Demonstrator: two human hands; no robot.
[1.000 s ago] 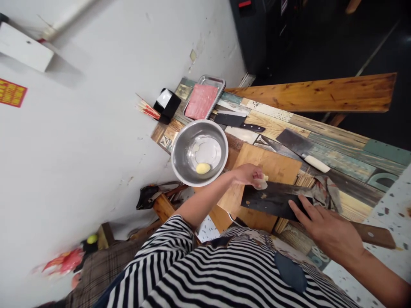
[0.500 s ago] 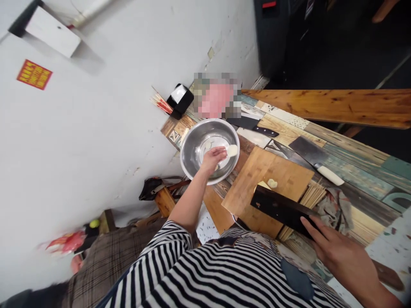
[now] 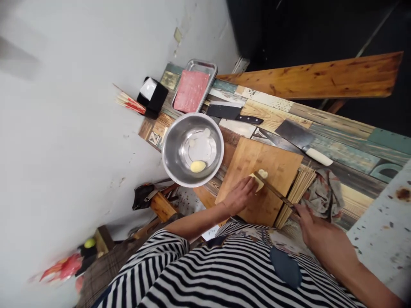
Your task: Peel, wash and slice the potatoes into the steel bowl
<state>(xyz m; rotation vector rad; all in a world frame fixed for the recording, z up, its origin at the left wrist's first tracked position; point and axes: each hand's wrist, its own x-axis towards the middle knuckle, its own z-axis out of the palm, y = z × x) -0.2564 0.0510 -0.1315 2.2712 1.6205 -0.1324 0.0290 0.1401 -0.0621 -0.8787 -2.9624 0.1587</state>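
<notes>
My left hand holds a pale yellow potato piece down on the wooden cutting board. A dark-bladed cleaver is in my right hand, its blade on edge against the potato piece. Small pale slices lie just beyond the blade. Left of the board stands a round metal basin, which holds a whole peeled potato and a few thin slices.
Behind the basin, a metal tray bears pink meat. Two more cleavers lie along the far side. Wooden skewers and a crumpled cloth are right of the board. A black box stands by the wall.
My left hand has moved from over the basin to the potato piece on the board; the slice it held is gone from it. The cleaver has turned upright onto the piece. The view has shifted.
</notes>
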